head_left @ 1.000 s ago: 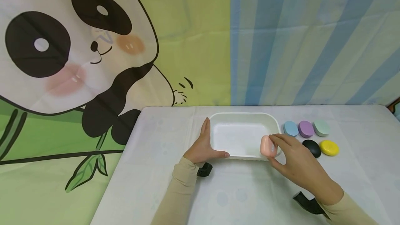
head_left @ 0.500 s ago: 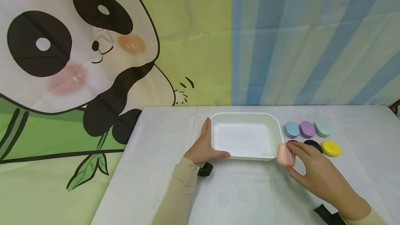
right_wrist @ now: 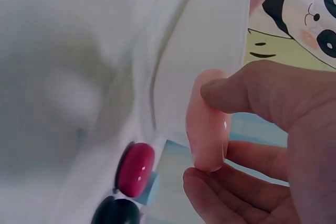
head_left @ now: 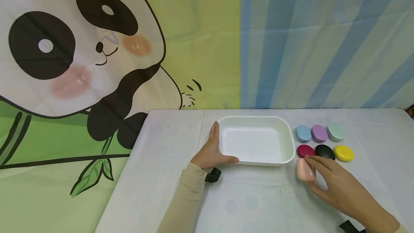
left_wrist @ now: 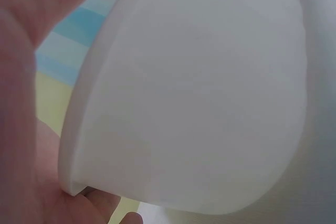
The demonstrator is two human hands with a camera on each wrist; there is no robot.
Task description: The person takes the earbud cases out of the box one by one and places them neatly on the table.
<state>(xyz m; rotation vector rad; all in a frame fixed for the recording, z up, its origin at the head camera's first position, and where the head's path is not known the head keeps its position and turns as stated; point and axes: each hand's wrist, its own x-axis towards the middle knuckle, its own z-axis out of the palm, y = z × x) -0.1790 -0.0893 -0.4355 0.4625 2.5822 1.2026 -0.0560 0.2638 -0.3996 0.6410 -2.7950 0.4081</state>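
Observation:
In the head view my left hand (head_left: 211, 151) grips the left end of a white rectangular tray (head_left: 258, 164), thumb at the front edge and fingers along the end. The left wrist view shows the tray's pale outer wall (left_wrist: 199, 98) close up, with fingertips under the rim. Between thumb and fingertips, my right hand (head_left: 347, 186) pinches a glossy peach-pink rounded piece (head_left: 305, 170), off the tray's front right corner. It is held upright above the cloth in the right wrist view, its exact kind unclear. Behind it lie crimson (head_left: 305, 151), black (head_left: 325, 151) and yellow (head_left: 343, 153) rounded pieces.
Farther back, right of the tray, sit blue (head_left: 303, 133), purple (head_left: 319, 133) and mint (head_left: 335, 132) pieces in a row. A white cloth (head_left: 255, 200) covers the table. Behind it hangs a panda-printed curtain (head_left: 207, 46).
My right hand has carried the peach-pink piece from over the tray's front right corner out to the right and nearer me, uncovering the crimson piece. My left hand stays on the tray.

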